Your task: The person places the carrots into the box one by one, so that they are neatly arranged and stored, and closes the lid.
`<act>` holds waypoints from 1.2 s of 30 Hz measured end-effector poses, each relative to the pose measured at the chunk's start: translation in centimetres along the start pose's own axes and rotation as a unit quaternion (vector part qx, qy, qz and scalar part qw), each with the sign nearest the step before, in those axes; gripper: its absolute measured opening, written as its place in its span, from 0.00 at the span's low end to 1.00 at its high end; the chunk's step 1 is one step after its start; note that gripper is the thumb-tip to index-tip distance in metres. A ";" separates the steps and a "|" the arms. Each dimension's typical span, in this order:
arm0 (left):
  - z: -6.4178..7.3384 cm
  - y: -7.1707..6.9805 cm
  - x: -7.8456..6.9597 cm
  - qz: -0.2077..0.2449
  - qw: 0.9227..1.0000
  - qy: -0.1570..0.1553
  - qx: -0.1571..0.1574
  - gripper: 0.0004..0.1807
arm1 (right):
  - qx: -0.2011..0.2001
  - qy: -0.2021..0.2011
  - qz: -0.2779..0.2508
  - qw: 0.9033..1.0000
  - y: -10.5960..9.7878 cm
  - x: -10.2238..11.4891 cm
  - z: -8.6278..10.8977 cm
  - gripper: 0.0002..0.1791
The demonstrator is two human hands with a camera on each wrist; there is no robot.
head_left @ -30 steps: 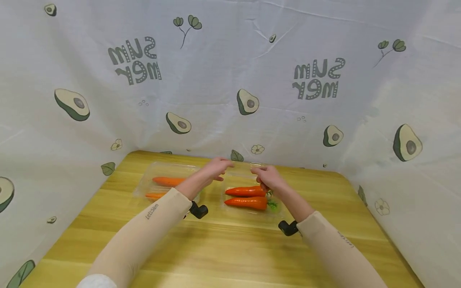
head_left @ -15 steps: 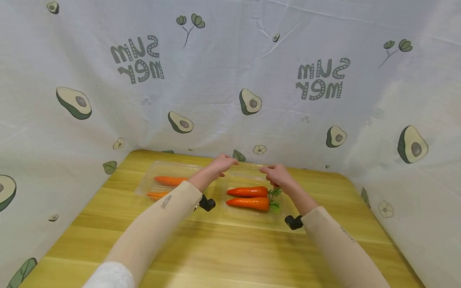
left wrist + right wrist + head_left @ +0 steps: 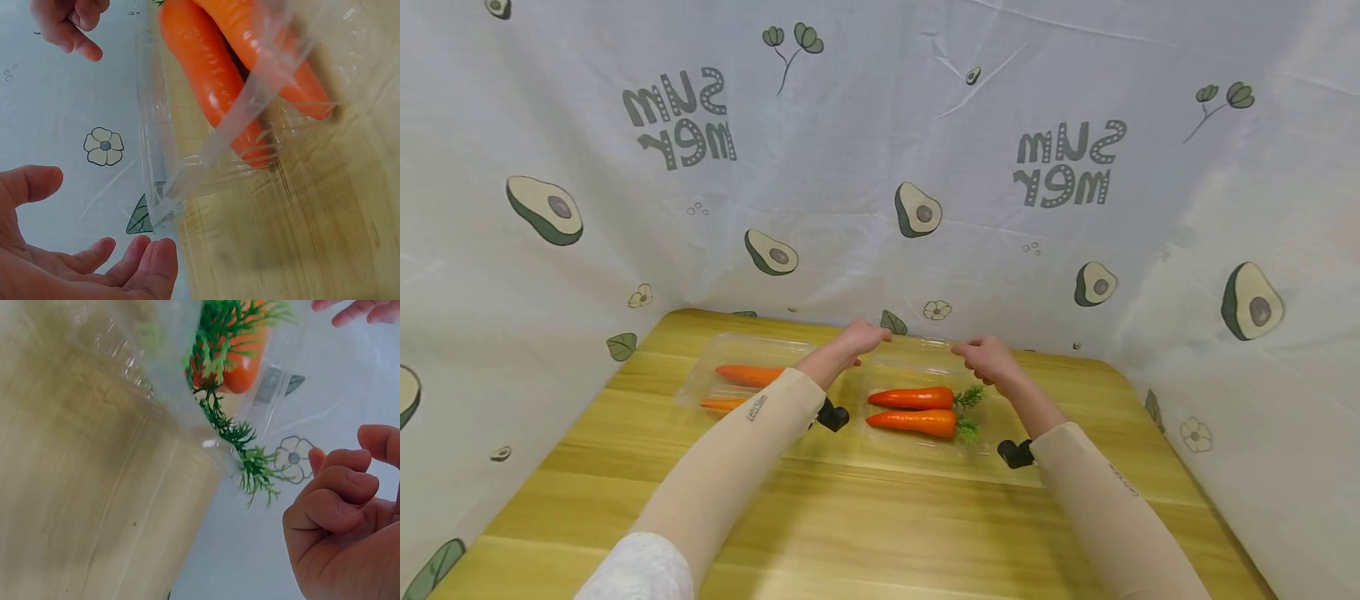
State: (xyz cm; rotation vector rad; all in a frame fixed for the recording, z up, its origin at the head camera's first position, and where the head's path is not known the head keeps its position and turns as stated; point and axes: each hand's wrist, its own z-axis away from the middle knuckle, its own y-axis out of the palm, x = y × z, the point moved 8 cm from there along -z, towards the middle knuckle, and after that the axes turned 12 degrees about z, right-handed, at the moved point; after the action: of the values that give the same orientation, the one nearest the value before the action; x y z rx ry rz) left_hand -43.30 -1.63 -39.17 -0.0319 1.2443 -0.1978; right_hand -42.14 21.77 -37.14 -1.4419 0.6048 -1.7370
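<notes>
Two orange carrots, the rear one (image 3: 912,398) and the front one (image 3: 913,422), lie side by side in a clear plastic box (image 3: 925,447) in the middle. Their leafy green tops (image 3: 970,397) point right; in the right wrist view, a green sprig (image 3: 257,469) pokes past the box edge. My left hand (image 3: 859,337) hovers by the box's rear left corner, fingers spread loosely, thumb apart, holding nothing. Near the rear right corner is my right hand (image 3: 988,358), its index finger extended and the others loosely curled. Nothing shows between its fingers.
On the left, another clear plastic box (image 3: 703,367) holds an orange carrot (image 3: 748,375) and a slimmer orange piece (image 3: 721,406), partly behind my left forearm. The wooden table (image 3: 880,517) meets a printed white cloth (image 3: 842,167) at its back edge.
My right hand has moved right, off the carrot tops, which now show more fully. My left hand has shifted slightly right and back. The carrots stay in place.
</notes>
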 end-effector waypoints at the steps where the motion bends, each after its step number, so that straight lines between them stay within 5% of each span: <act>1: 0.0 0.0 -0.1 -0.005 1.000 -0.001 -0.001 0.34 | -0.002 0.000 0.004 1.000 -0.2 -0.1 0.0 0.26; 12: -0.7 -0.2 0.0 -0.040 0.999 -0.009 -0.013 0.40 | -0.016 0.013 0.015 1.000 -1.1 -2.1 -0.6 0.27; 16: -1.1 -0.4 0.4 -0.040 0.999 -0.010 -0.016 0.36 | -0.024 0.020 0.017 0.999 -1.0 -3.0 -1.0 0.20; 36: -2.3 -1.1 2.1 -0.023 0.998 -0.024 -0.044 0.23 | -0.016 0.068 -0.011 0.997 -0.2 -5.5 -1.8 0.27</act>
State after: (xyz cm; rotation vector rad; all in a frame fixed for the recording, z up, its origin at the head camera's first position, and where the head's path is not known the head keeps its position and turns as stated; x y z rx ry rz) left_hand -44.99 -2.85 -41.75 -0.1408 1.2050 -0.1804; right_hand -43.71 26.15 -40.69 -1.3642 0.6946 -1.8615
